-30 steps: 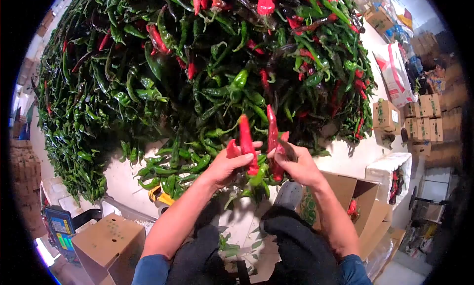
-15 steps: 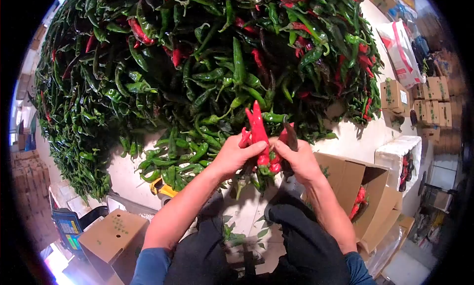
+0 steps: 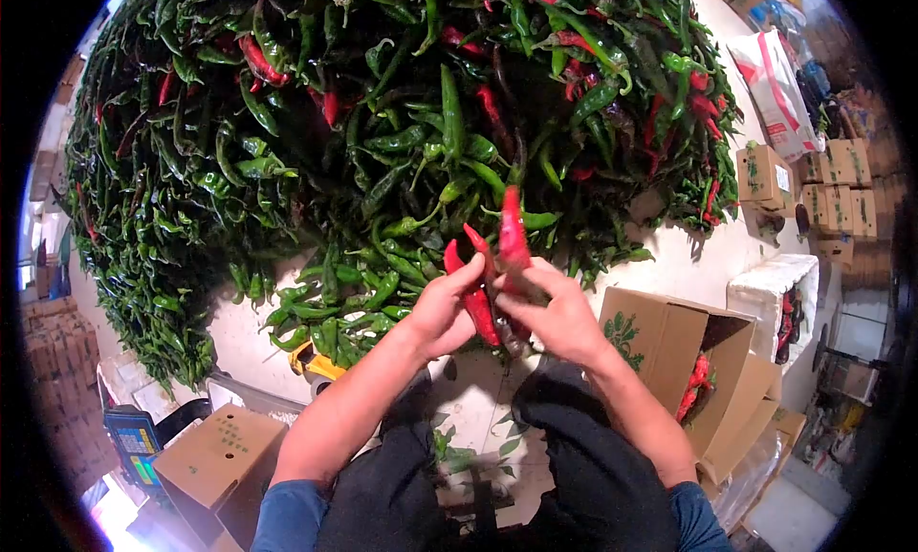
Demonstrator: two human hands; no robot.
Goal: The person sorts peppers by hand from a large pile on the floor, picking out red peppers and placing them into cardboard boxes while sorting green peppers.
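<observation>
Your right grip [image 3: 555, 313] is closing thumb and fingers round the low end of the tall pepper [image 3: 513, 232], red, its long axis running nearly straight away from you, tip toward the pile [image 3: 258, 141]. Your left grip [image 3: 447, 308] is folding mostly shut, thumb on top, round a small red bunch [image 3: 481, 313]; these are slanting, tips up and to the left, lower ends leaning toward the right grip. So tall pepper and bunch are lying side by side between your palms, low ends crowding together, tips spreading apart. The pile, mostly green, is sitting ahead of both hands, well apart from the tall pepper's tip. The open carton [image 3: 650, 327], with red peppers [image 3: 696, 385] showing inside, is standing on your right; the right grip is nearer to it.

Hard parts: the tall pepper is blurring, and its stem end is hiding behind your right fingers. Something dark is hanging below them; can't tell whether it's stems or another pepper. You're covering part of the bunch, so no sure count. The carton's flaps are blocking most of its inside.
</observation>
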